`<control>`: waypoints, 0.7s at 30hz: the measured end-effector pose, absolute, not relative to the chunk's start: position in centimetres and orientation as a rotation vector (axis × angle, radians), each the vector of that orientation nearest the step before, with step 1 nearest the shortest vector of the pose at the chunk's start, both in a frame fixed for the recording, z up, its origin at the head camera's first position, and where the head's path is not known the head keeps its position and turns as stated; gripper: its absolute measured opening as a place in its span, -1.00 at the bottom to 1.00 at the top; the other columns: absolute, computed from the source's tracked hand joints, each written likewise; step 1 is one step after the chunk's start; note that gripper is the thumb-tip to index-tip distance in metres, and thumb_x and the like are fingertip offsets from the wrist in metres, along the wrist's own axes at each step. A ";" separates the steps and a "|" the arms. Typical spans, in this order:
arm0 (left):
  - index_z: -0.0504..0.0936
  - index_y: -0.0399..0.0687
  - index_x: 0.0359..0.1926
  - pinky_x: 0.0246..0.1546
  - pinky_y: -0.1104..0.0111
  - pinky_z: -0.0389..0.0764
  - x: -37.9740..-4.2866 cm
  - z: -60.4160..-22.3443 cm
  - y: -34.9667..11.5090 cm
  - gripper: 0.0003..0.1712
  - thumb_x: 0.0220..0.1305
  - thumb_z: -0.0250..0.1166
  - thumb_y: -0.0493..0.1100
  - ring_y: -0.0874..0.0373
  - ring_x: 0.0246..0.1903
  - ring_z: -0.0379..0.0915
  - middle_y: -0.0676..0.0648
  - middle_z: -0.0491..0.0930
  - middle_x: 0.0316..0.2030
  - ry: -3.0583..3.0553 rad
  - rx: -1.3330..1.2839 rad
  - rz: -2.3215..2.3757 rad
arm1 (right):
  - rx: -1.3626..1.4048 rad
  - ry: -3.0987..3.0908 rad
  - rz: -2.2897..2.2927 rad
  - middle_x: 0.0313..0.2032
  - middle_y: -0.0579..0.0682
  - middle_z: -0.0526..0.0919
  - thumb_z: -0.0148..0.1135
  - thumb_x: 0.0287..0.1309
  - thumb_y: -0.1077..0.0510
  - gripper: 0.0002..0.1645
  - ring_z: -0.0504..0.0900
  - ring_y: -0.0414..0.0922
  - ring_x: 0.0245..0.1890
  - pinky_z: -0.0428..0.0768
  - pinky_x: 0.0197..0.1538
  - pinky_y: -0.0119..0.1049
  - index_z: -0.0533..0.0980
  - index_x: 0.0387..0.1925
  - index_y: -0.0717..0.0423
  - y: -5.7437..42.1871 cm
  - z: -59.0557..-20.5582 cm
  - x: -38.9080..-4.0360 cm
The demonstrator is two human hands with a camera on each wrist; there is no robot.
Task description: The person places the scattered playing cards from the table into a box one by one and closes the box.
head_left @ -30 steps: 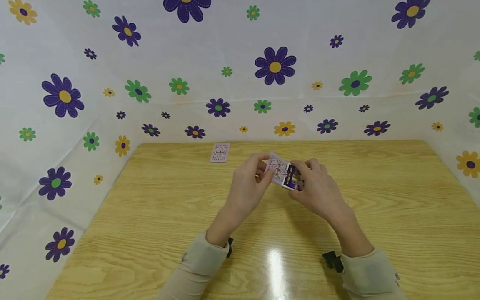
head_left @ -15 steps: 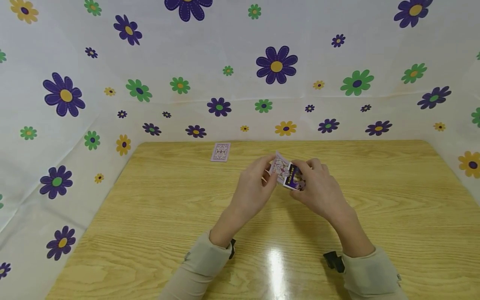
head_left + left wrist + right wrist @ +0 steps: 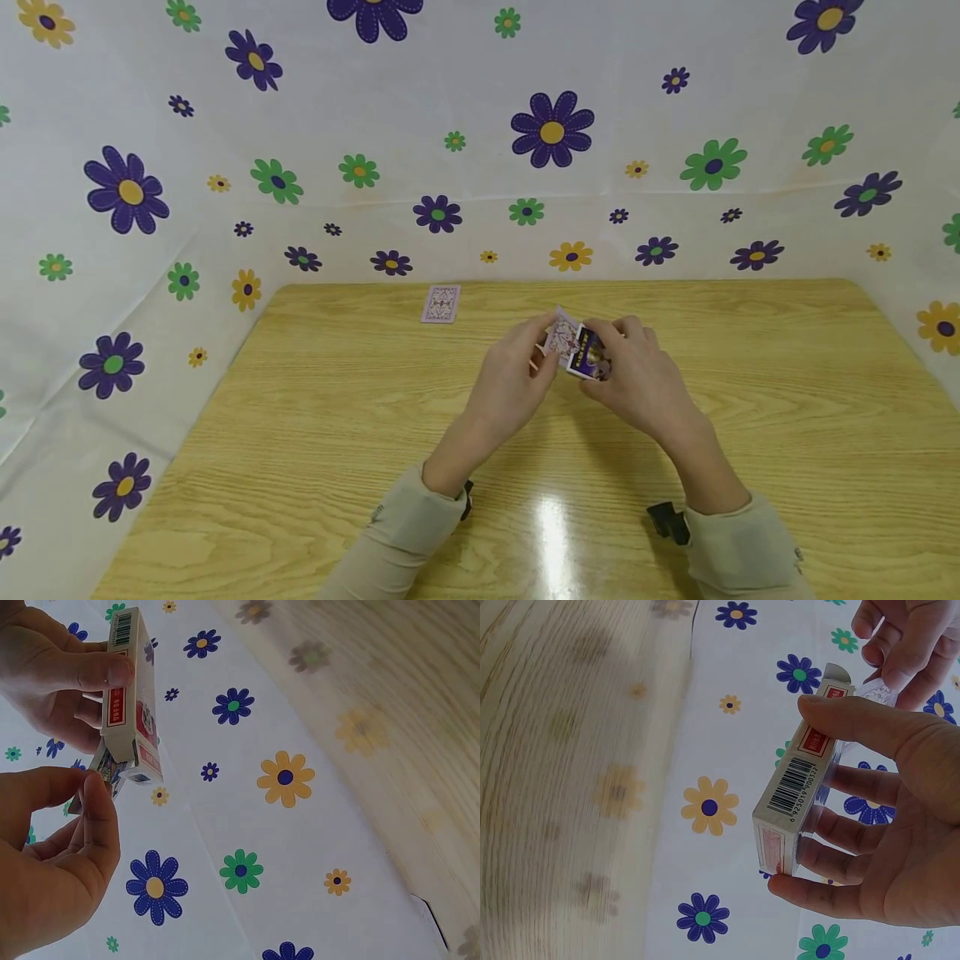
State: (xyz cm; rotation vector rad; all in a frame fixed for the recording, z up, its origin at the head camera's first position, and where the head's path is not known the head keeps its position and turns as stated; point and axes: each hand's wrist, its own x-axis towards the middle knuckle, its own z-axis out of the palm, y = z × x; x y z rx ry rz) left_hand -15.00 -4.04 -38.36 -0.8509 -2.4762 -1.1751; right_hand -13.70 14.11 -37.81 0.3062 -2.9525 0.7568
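Above the table, my right hand [image 3: 641, 383] grips a small card box [image 3: 588, 357] with a dark purple printed face. Its white side with a barcode [image 3: 793, 787] shows in the right wrist view, thumb along one edge and fingers round the other. My left hand [image 3: 506, 383] pinches playing cards [image 3: 561, 337] between thumb and fingers. These cards have a pink-and-white patterned back and reach into the box's open end, their far part hidden inside. A small end flap [image 3: 838, 673] stands out from the box beside them.
A single playing card [image 3: 441, 304] lies face down near the back edge of the wooden table [image 3: 300, 417], left of the hands. A white cloth [image 3: 450, 100] with printed flowers hangs behind the table and at its sides.
My left hand has moved a little to the right, towards the box. Less of the cards now shows outside it. My right hand and the box have hardly moved.
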 end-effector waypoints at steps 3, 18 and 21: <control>0.44 -0.39 0.24 -0.39 0.55 0.58 -15.0 -38.4 -4.0 -0.52 0.32 0.25 -0.38 0.10 -0.37 0.57 -0.21 0.61 -0.20 -2.493 -0.852 -1.162 | 0.310 -2.951 0.759 0.08 0.32 0.43 0.51 0.00 0.13 -0.14 0.44 0.17 -0.04 0.62 -0.20 0.02 0.37 0.34 0.18 14.1 -37.8 -13.7; 0.45 -0.37 0.26 -0.45 0.57 0.52 -14.9 -38.6 -3.9 -0.52 0.34 0.23 -0.36 0.11 -0.35 0.56 -0.21 0.62 -0.15 -2.577 -0.836 -1.113 | 0.323 -2.944 0.751 0.08 0.33 0.43 0.51 -0.01 0.14 -0.14 0.45 0.17 -0.04 0.63 -0.17 0.05 0.37 0.34 0.19 14.0 -37.9 -13.6; 0.46 -0.38 0.25 -0.42 0.58 0.53 -14.9 -38.7 -3.9 -0.52 0.34 0.24 -0.35 0.11 -0.34 0.56 -0.20 0.63 -0.15 -2.591 -0.844 -1.095 | 0.331 -2.940 0.751 0.07 0.33 0.44 0.51 -0.01 0.14 -0.14 0.46 0.17 -0.04 0.63 -0.17 0.04 0.38 0.33 0.19 14.0 -37.9 -13.6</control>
